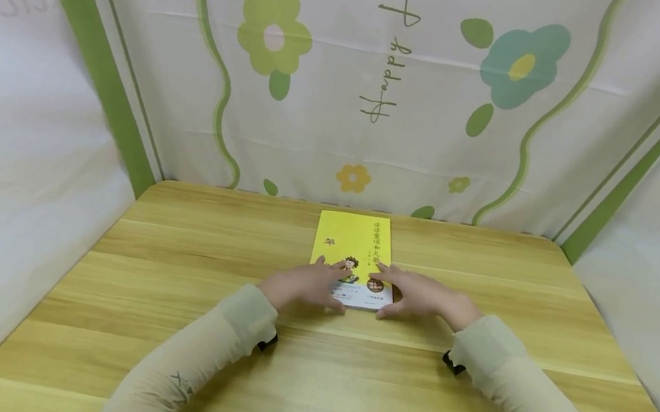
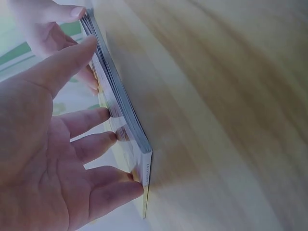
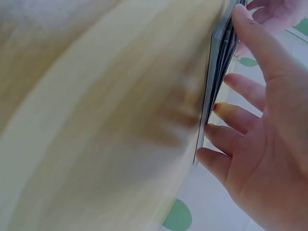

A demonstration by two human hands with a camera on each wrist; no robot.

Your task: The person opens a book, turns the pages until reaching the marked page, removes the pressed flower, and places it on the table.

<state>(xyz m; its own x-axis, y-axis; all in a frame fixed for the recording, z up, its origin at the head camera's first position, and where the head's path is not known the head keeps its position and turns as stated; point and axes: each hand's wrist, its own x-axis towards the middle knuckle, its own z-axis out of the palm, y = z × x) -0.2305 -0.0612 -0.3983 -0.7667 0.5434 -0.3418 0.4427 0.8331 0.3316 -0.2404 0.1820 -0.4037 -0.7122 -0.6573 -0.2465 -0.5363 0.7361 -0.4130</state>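
A book [image 1: 351,236] with a bright yellow cover and a white band along its near end lies flat on the wooden table [image 1: 319,385]. From the left, my left hand [image 1: 313,284] reaches over its lower corner, fingers spread and gently bent, the thumb at the near edge. My right hand [image 1: 418,294] mirrors it from the other side, its fingertips on the cover and thumb by the near corner. In the left wrist view the book's page edge [image 2: 115,86] and spine corner show beside the fingertips. The right wrist view shows slightly parted pages [image 3: 222,57].
The table's far edge meets a hanging white cloth [image 1: 326,136] printed with flowers and lettering. White cloth sides [image 1: 31,146] with green strips stand left and right. Both forearms wear pale sleeves [image 1: 191,355], with a small black device [image 1: 268,343] under each wrist.
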